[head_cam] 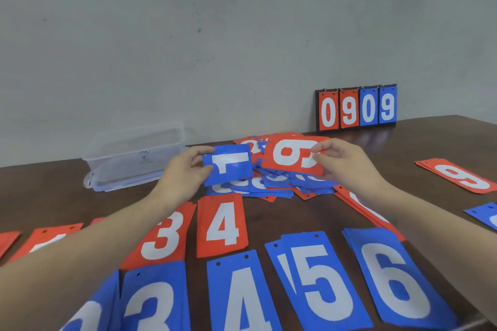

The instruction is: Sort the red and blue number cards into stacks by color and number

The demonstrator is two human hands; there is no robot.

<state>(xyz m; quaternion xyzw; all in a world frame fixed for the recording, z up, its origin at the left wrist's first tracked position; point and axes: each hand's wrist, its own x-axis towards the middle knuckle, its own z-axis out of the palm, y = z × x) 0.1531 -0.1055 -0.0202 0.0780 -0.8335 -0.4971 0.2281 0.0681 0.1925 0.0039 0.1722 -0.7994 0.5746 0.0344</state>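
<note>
Card pile (271, 183) beside plastic tub (134, 156)

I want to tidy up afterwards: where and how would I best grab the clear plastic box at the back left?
Probably with two hands, from above, one on each short end of the clear plastic box. It is long and seems to sit upside down on its lid, whose latch tab sticks out at the near left corner, so lifting the walls alone might leave the lid behind.

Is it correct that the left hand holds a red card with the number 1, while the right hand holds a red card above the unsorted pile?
Not quite. In the head view, the card in the left hand is blue, not red: a blue 1 card. The rest stands: the right hand holds a red card above the unsorted pile.
</note>
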